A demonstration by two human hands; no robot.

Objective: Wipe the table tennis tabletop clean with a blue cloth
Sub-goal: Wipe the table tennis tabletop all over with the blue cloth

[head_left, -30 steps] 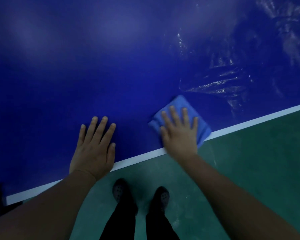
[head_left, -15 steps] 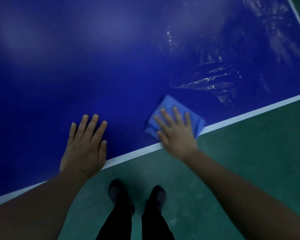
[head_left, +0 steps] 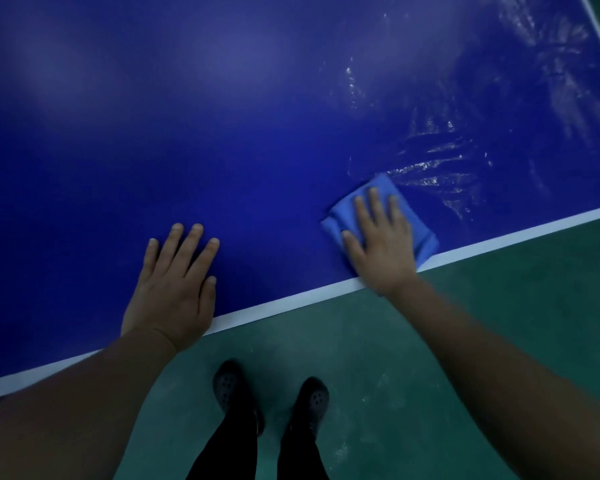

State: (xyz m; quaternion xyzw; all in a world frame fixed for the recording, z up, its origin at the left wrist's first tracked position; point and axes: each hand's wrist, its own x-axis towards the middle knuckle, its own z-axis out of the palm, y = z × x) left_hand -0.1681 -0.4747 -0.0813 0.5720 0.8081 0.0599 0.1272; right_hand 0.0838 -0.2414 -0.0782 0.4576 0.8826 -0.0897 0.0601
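Near the desk's (head_left: pixel 257 116) front edge, just inside the white border line (head_left: pixel 291 301), the blue cloth (head_left: pixel 420 233) lies folded into a rough rectangle. Its long axis runs diagonally, from the far corner near the wet streaks (head_left: pixel 440 168) down toward the near right, where its lower corner touches the white line. The right hand (head_left: pixel 383 247) lies flat on top of the cloth, fingers (head_left: pixel 374 209) straight and slightly spread, pointing away from the person and pressing the fabric onto the blue surface; they do not curl round it. The left hand (head_left: pixel 172 285) rests palm-down on the bare desk well apart from the cloth, its fingers extended and close together, pointing up and slightly right, with the heel of the hand at the white line. Shiny smears of moisture spread over the right part of the desk beyond the cloth. Below the edge, two dark shoes (head_left: pixel 229 386) stand on the green floor (head_left: pixel 499 323).
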